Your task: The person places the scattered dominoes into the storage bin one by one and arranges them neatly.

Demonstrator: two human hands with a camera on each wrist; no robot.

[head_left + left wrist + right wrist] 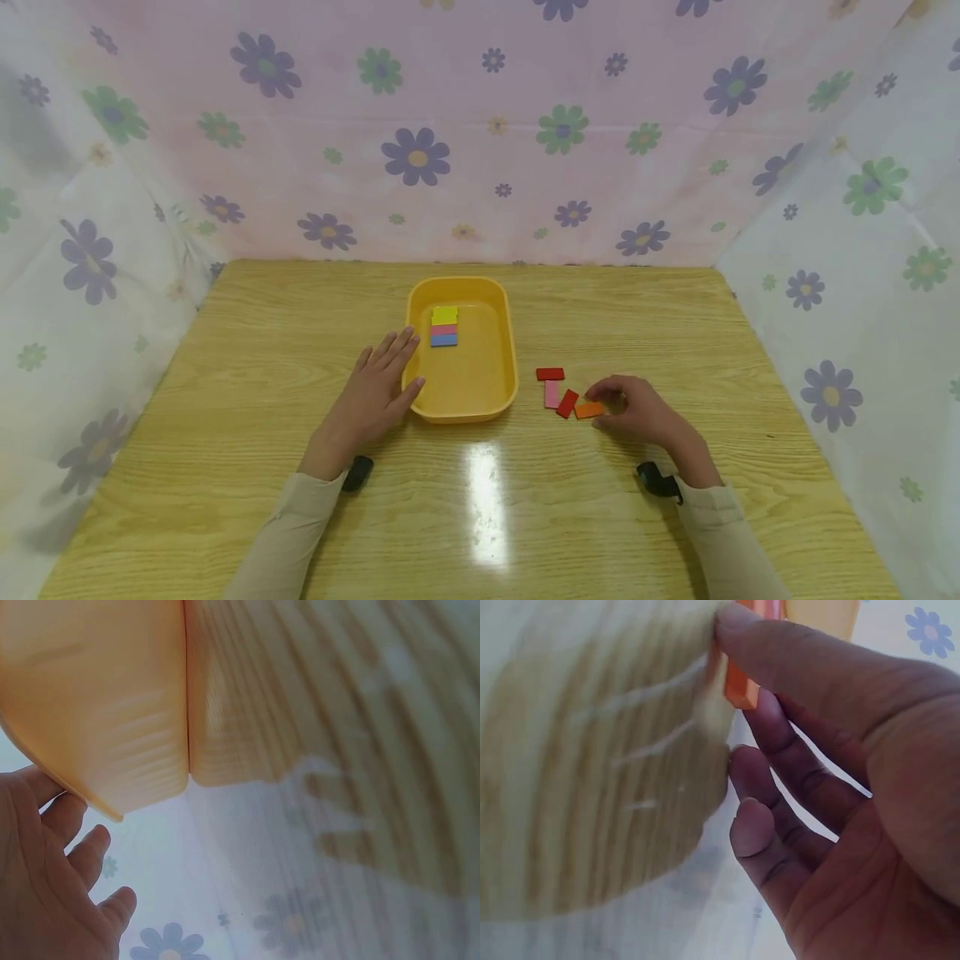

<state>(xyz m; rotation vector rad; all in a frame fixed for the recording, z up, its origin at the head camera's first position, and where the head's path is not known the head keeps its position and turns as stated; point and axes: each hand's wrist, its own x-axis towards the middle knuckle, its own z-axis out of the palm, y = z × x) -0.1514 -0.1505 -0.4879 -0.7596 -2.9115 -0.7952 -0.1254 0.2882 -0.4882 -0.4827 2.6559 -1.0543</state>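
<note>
My left hand (371, 387) rests along the left rim of a yellow plastic tray (513, 367), fingers extended and thumb by the near left corner. In the left wrist view its fingertips meet the tray's edge. Inside the tray, yellow (445, 315), pink (443, 330) and blue (443, 341) small flat blocks lie in a column. To the tray's right, my right hand (637, 412) has thumb and fingers around an orange block (589, 410) at the table. The right wrist view shows the orange block's end (741, 691) past the thumb, which hides part of it.
Left of the orange block lie a red block (567, 403), a pink block (551, 394) and another red block (550, 374). All are on a wood-grain table (300, 317). Flowered cloth (480, 92) hangs behind the table and at both sides.
</note>
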